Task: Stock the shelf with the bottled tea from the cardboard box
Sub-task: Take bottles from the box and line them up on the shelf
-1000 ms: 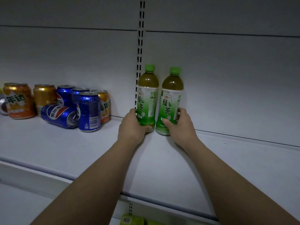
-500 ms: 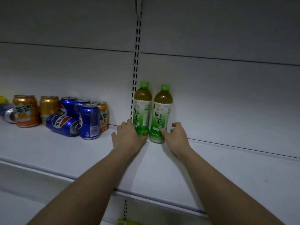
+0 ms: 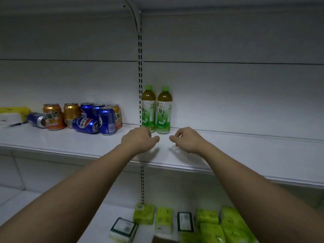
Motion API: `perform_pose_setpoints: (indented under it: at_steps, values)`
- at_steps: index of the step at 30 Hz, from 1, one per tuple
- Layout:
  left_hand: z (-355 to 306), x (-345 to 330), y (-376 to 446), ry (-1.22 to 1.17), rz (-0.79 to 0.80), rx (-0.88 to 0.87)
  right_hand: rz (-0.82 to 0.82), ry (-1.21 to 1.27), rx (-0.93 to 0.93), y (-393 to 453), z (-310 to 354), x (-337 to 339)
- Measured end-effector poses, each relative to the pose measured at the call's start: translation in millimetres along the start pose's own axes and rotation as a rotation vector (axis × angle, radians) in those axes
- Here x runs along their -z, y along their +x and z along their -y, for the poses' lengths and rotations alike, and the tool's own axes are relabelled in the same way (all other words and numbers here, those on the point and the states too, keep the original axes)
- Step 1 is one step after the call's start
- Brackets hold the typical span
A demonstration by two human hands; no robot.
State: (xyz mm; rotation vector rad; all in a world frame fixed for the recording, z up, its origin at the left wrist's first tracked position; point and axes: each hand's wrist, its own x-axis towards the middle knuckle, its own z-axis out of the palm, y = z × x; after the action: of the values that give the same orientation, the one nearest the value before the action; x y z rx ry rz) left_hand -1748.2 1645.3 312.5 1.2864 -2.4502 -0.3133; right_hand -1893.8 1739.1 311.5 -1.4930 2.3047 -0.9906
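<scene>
Two green-capped bottles of tea stand upright side by side at the back of the white shelf (image 3: 228, 155), against the rear wall: the left bottle (image 3: 148, 109) and the right bottle (image 3: 164, 111). My left hand (image 3: 138, 140) hovers just in front of the left bottle, fingers loosely curled, holding nothing. My right hand (image 3: 188, 140) is a little in front and right of the right bottle, also loosely curled and empty. Neither hand touches a bottle. The cardboard box is out of view.
Blue and orange drink cans (image 3: 87, 118) are grouped on the shelf to the left, two lying on their sides. A yellow and white object (image 3: 12, 114) lies at the far left. Green and white packets (image 3: 206, 223) lie on the lower shelf.
Both hands have let go of the bottles and drawn back toward me. The bottles stay standing at the back. My view has pulled away and tilted, showing the lower shelf.
</scene>
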Motion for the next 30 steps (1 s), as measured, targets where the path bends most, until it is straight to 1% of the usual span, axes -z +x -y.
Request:
perform_pose_setpoints:
  at_steps: [4,9,10,13,16,20,22,25,28,30]
  values:
    - [-7,-1,-38,-0.003,-0.016,-0.028,0.031,0.025,-0.012,-37,0,5]
    - [-8,0,-89,-0.084,0.033,-0.071,0.050,0.021,-0.008,-93,-1,6]
    - [-8,-2,-99,-0.080,0.066,-0.075,0.075,0.005,-0.015,-105,-3,3]
    - [-7,-19,-130,-0.064,0.237,-0.077,0.156,-0.024,-0.041,-136,-15,-16]
    - [-2,-59,-161,-0.112,0.372,-0.058,0.221,0.017,-0.105,-161,-41,-49]
    - [16,-142,-207,-0.221,0.506,0.076,0.307,0.070,-0.237,-198,-101,-108]
    - [30,-189,-230,-0.251,0.540,0.160,0.341,0.073,-0.292,-219,-135,-136]
    - [47,-240,-264,-0.268,0.577,0.227,0.459,0.120,-0.402,-248,-180,-168]
    - [65,-285,-297,-0.387,0.621,0.399,0.513,0.156,-0.518,-273,-225,-196]
    - [82,-316,-316,-0.404,0.668,0.531,0.541,0.171,-0.590,-289,-253,-220]
